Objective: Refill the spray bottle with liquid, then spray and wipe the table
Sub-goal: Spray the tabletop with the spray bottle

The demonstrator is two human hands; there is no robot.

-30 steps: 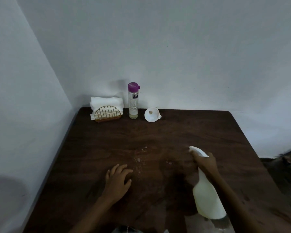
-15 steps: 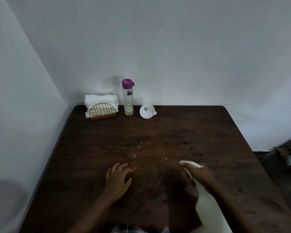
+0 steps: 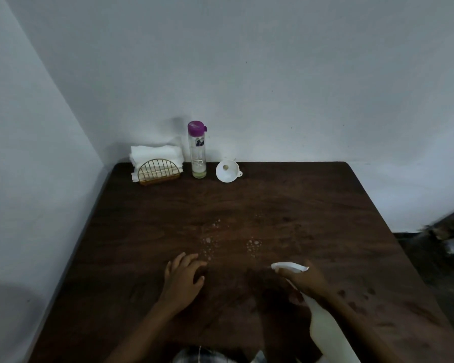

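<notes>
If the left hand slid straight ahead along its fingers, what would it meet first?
Likely the spray droplets just ahead of the left hand; beyond them, perhaps the white funnel, depth unclear.

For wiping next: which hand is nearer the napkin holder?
Left. The left hand lies in front of the napkin holder; the right hand, gripping the spray bottle, is farther right.

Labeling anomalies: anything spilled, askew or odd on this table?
Small pale droplets are scattered on the dark table just beyond the left hand; they look like spray, not a spill. The white funnel at the back lies tipped, mouth toward the camera. The right hand holds the spray bottle tilted. Nothing looks damaged.
</notes>
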